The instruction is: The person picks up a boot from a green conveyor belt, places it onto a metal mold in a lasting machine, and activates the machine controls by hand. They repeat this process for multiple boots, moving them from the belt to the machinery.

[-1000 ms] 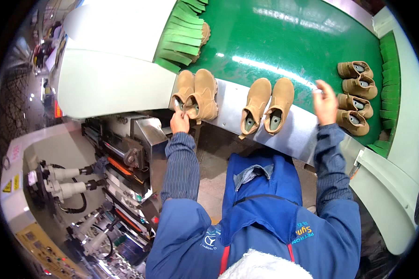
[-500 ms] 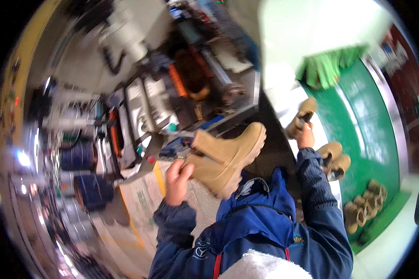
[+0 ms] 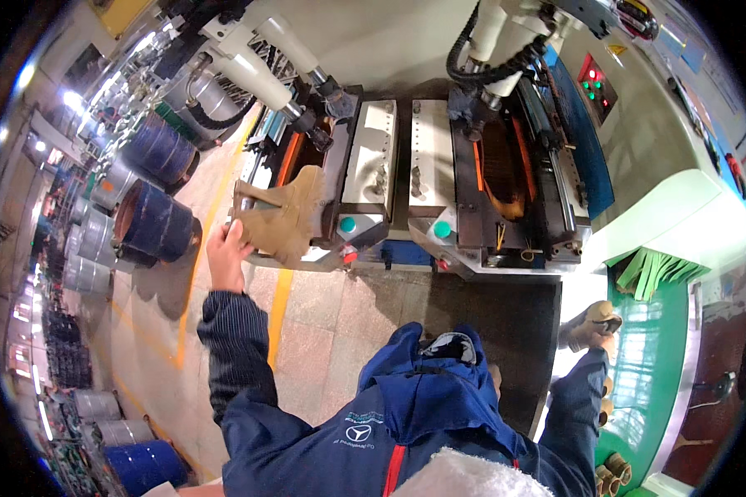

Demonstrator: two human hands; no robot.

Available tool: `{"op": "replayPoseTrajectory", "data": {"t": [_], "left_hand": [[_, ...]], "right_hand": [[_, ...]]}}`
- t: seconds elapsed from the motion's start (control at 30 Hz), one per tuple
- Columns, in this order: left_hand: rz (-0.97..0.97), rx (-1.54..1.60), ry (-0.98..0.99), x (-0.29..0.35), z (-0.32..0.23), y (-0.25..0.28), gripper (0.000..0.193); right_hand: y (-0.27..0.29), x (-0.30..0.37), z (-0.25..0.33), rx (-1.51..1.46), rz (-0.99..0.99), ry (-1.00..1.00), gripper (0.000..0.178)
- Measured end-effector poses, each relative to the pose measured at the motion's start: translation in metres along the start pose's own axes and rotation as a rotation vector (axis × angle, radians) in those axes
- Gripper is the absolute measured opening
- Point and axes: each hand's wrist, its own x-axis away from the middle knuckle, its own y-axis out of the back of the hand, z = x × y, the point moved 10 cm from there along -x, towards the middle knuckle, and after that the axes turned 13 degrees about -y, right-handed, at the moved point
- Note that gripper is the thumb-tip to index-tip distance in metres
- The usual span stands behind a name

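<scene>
My left hand (image 3: 226, 255) is closed on the shafts of a pair of tan ankle boots (image 3: 286, 217). The boots are blurred and overlap in front of the left station of a pressing machine (image 3: 373, 153). Far to the right, my right hand (image 3: 603, 338) grips another tan boot (image 3: 598, 315) at its dark opening, over the edge of a green-topped table (image 3: 638, 352). How its fingers sit inside that opening is partly hidden.
More tan boots (image 3: 613, 474) stand along the green table, partly behind my right sleeve. Green strips (image 3: 659, 272) hang above it. A second machine station (image 3: 510, 178) holds a brown last-like form. Blue drums (image 3: 159, 219) stand on the left floor, and a lit control panel (image 3: 595, 87) is at upper right.
My view has swung toward the machine. My left hand has carried the boots leftward, up to the left station. My right hand still has its boot, now farther right in view.
</scene>
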Motion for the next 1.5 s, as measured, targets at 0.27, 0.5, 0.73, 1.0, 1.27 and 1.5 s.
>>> {"op": "replayPoseTrajectory", "data": {"t": [0.27, 0.5, 0.73, 1.0, 1.27, 1.5], "left_hand": [[0.143, -0.863, -0.351, -0.209, 0.085, -0.065, 0.035], [0.134, -0.956, -0.547, -0.226, 0.136, -0.132, 0.033], [0.390, -0.959, -0.445, -0.220, 0.123, -0.136, 0.048], [0.442, -1.191, -0.444, -0.191, 0.157, -0.174, 0.044], [0.406, -1.189, -0.523, -0.207, 0.163, -0.187, 0.048], [0.348, -1.004, -0.877, -0.198, 0.128, -0.187, 0.029]], "right_hand": [[0.250, 0.171, 0.043, -0.436, -0.079, 0.304, 0.023], [0.385, 0.287, 0.149, -0.682, 0.132, 0.537, 0.028], [0.344, 0.275, 0.379, -0.635, 0.116, 0.987, 0.020], [0.138, 0.243, 0.576, 0.101, -0.092, 0.946, 0.037], [0.087, 0.230, 0.553, -0.260, -0.042, 0.718, 0.046], [0.114, 0.225, 0.568, -0.345, -0.086, 0.881, 0.034]]}}
